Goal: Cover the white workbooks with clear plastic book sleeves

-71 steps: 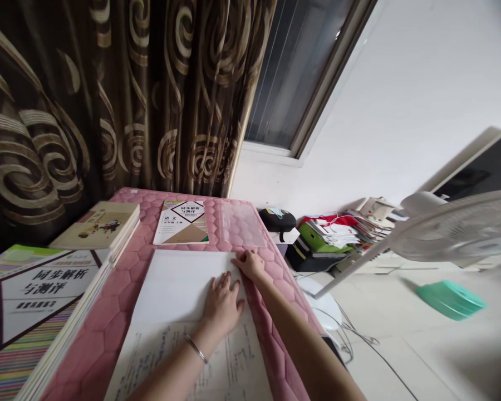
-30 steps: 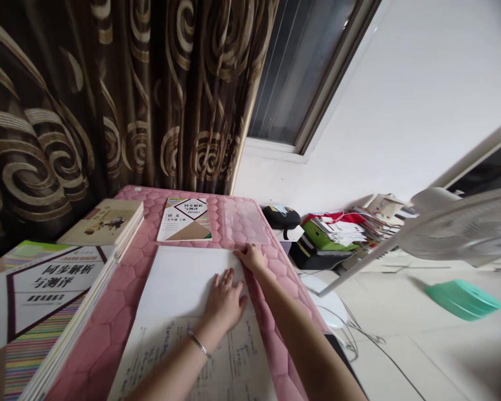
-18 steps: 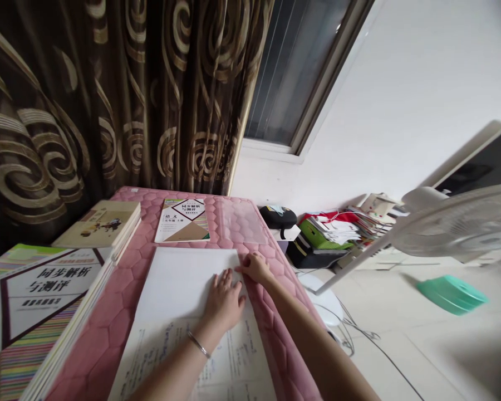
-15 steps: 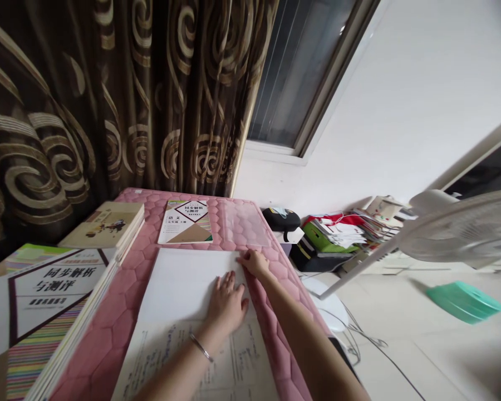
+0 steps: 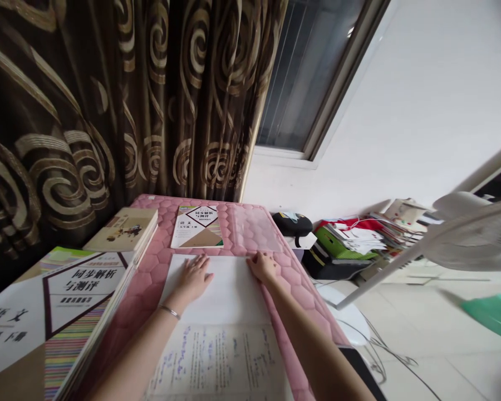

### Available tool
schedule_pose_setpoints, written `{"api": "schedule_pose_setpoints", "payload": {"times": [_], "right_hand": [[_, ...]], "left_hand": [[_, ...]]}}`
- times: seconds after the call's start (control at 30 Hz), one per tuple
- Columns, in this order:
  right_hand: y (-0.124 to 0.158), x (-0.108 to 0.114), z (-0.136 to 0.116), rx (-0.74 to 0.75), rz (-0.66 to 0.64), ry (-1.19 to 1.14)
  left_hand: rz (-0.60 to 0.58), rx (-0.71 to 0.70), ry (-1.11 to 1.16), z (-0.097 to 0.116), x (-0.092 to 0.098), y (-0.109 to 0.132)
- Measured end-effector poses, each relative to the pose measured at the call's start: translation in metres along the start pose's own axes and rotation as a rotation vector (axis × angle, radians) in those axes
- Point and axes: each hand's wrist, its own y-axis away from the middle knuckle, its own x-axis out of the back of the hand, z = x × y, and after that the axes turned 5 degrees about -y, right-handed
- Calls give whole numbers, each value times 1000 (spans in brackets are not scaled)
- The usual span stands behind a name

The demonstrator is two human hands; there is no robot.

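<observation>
A blank white sheet (image 5: 225, 295) lies flat on the pink quilted surface, right against a page of print and blue handwriting (image 5: 217, 356); I cannot tell whether the two are joined. My left hand (image 5: 193, 280) rests palm down with spread fingers on the sheet's far left part, a silver bangle at its wrist. At the far right corner my right hand (image 5: 262, 267) has its fingers curled on the sheet's edge; the fingertips are partly hidden. Just beyond the sheet lies a workbook (image 5: 197, 227) with a white and brown cover.
On the left stand stacked workbooks (image 5: 79, 289) and a pile of beige books (image 5: 123, 228). A clear plastic sheet (image 5: 256, 228) lies at the far right of the pink mat (image 5: 167, 262). Right of it are a white fan (image 5: 471, 234), cables, and piled papers (image 5: 354, 238).
My left hand has slid from the sheet's right side to its far left part. My right hand stays at the far right corner. The view has shifted slightly.
</observation>
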Motion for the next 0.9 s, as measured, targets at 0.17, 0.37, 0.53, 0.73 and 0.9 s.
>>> {"api": "schedule_pose_setpoints", "payload": {"times": [0.17, 0.37, 0.53, 0.73, 0.9], "right_hand": [[40, -34, -75, 307, -79, -40], [57, -59, -94, 438, -263, -91], [48, -41, -44, 307, -171, 29], [43, -29, -16, 172, -123, 107], [41, -30, -15, 185, -132, 142]], "left_hand": [[2, -15, -83, -6, -16, -1], [2, -52, -112, -9, -22, -2], [28, 111, -175, -25, -11, 6], [11, 357, -227, -46, 7, 22], [6, 408, -210, -46, 7, 25]]}}
